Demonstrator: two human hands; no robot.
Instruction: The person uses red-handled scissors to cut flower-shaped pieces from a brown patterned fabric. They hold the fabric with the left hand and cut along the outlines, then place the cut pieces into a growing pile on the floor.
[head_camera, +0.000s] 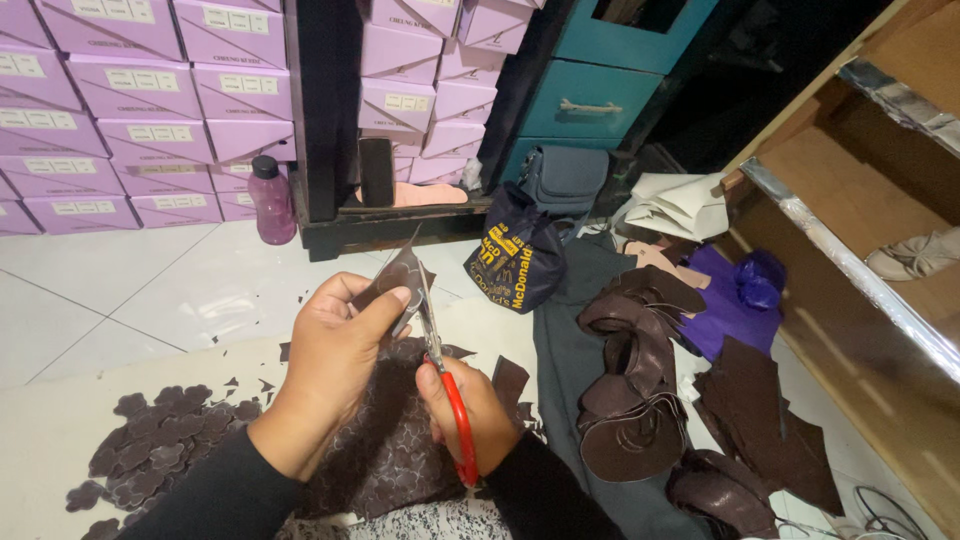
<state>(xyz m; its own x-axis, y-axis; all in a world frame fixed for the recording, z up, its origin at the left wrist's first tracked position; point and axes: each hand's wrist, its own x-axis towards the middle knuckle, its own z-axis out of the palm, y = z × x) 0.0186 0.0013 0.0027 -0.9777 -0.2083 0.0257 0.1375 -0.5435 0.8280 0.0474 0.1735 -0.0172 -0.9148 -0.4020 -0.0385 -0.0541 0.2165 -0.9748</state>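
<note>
My left hand (335, 365) pinches a small dark brown leather piece (397, 277) between thumb and fingers, held up in front of me. My right hand (472, 410) grips red-handled scissors (445, 370), whose blades point upward and meet the edge of that piece. Under both hands lies a larger dark brown leather sheet (385, 440) marked with flower outlines. A pile of cut flower-shaped brown pieces (150, 440) lies at the lower left on a pale mat.
Stacked lilac boxes (130, 110) line the back wall, with a pink bottle (271, 200) in front. A dark printed bag (512, 262) and grey pouch (563, 178) sit ahead. Brown leather scraps (640, 390) and purple material (735, 300) lie right, beside a wooden shelf (860, 260).
</note>
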